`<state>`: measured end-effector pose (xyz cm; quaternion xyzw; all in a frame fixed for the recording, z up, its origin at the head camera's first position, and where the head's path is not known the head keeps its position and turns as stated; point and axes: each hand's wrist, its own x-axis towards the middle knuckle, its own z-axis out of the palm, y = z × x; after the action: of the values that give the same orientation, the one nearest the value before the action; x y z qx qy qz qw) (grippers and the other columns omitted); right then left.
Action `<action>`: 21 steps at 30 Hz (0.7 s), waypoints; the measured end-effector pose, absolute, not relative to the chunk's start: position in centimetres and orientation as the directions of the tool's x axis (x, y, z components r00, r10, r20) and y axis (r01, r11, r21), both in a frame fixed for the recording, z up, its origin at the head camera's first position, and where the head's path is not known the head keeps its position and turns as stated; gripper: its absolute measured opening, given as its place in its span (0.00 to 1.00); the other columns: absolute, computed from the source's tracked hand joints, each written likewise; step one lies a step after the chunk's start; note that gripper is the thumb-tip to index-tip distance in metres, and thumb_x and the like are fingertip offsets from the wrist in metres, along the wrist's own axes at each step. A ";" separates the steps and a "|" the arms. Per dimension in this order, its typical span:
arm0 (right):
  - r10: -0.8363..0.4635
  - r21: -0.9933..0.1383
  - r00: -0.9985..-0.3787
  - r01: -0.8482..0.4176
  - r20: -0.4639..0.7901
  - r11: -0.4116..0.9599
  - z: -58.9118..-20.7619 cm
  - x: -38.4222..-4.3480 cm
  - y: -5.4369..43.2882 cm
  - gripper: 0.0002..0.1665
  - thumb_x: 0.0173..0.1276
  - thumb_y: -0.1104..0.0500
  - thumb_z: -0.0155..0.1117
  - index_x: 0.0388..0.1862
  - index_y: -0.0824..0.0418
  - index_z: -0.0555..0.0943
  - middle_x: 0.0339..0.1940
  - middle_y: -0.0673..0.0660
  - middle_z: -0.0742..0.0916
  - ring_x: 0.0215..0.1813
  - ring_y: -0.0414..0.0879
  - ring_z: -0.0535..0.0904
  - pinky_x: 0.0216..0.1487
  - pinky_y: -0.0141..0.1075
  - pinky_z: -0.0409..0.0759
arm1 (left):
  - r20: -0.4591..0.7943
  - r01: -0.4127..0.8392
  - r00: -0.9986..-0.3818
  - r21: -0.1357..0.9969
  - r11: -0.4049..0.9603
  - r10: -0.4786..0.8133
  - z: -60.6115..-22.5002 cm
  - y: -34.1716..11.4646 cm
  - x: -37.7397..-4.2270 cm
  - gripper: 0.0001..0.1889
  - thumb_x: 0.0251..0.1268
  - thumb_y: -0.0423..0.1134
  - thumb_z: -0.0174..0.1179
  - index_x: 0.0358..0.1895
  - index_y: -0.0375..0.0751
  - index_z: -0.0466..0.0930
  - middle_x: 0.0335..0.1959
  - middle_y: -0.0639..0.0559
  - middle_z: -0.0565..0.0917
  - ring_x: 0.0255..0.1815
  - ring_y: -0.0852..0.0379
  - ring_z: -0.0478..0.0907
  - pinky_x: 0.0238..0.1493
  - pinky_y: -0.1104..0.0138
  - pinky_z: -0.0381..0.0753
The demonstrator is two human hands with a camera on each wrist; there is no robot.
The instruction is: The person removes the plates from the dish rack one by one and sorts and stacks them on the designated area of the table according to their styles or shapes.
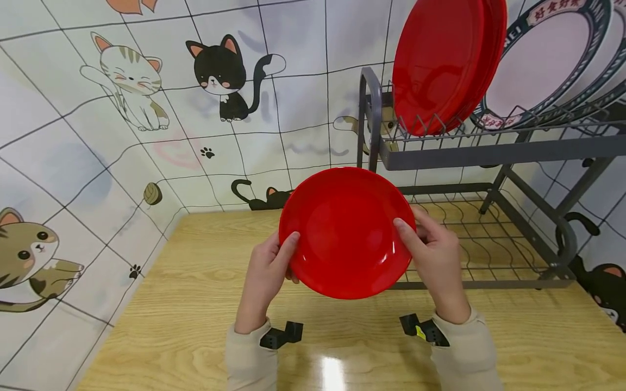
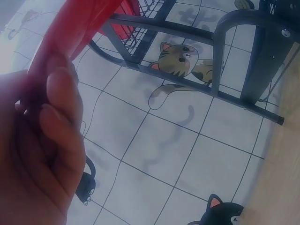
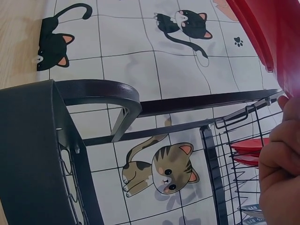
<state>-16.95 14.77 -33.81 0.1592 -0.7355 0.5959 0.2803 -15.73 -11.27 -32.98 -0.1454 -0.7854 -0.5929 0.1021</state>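
Note:
In the head view a round red plate point(image 1: 346, 233) is held up over the wooden counter, its upper face towards me. My left hand point(image 1: 268, 266) grips its left rim, thumb on the face and fingers behind. On the right rim my right hand point(image 1: 435, 252) pinches the plate the same way. The left wrist view shows curled fingers of the left hand point(image 2: 51, 136) under the red plate point(image 2: 79, 28). At the right edge of the right wrist view, the right hand point(image 3: 283, 164) is beside the red plate point(image 3: 276, 37).
A grey two-tier dish rack point(image 1: 489, 149) stands at the back right. Its upper tier carries upright red plates point(image 1: 445, 65) and white plates with patterned rims point(image 1: 543, 65). The lower wire shelf point(image 1: 469, 244) lies behind my right hand. Cat-print tiled walls point(image 1: 303, 103) bound the wooden counter point(image 1: 195, 304).

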 end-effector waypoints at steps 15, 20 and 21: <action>0.083 -0.782 -0.800 -0.551 0.594 0.292 -34.0 -17.2 14.6 0.20 0.60 0.63 0.61 0.53 0.59 0.76 0.24 0.56 0.85 0.22 0.42 0.80 0.26 0.31 0.79 | 0.343 0.352 -0.936 0.893 0.280 0.082 -32.8 -11.5 -15.6 0.12 0.65 0.44 0.51 0.41 0.39 0.76 0.16 0.49 0.77 0.10 0.51 0.70 0.16 0.65 0.76; 0.081 -0.787 -0.806 -0.544 0.586 0.290 -34.6 -17.5 15.0 0.21 0.61 0.61 0.61 0.54 0.55 0.75 0.25 0.54 0.85 0.23 0.44 0.80 0.26 0.33 0.79 | 0.360 0.363 -0.931 0.886 0.290 0.065 -32.8 -11.5 -15.5 0.11 0.65 0.42 0.51 0.40 0.39 0.77 0.16 0.50 0.76 0.10 0.52 0.70 0.16 0.65 0.76; 0.081 -0.787 -0.806 -0.544 0.587 0.291 -34.6 -17.6 15.0 0.21 0.61 0.60 0.61 0.55 0.54 0.75 0.25 0.54 0.85 0.22 0.44 0.80 0.26 0.33 0.79 | 0.362 0.364 -0.930 0.886 0.287 0.062 -32.8 -11.4 -15.5 0.11 0.65 0.42 0.51 0.40 0.39 0.77 0.16 0.50 0.77 0.10 0.52 0.70 0.17 0.65 0.76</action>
<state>-17.58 15.01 -34.59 0.1529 -0.7562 0.5754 0.2715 -15.52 -11.40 -32.77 -0.1344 -0.7917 -0.5816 0.1299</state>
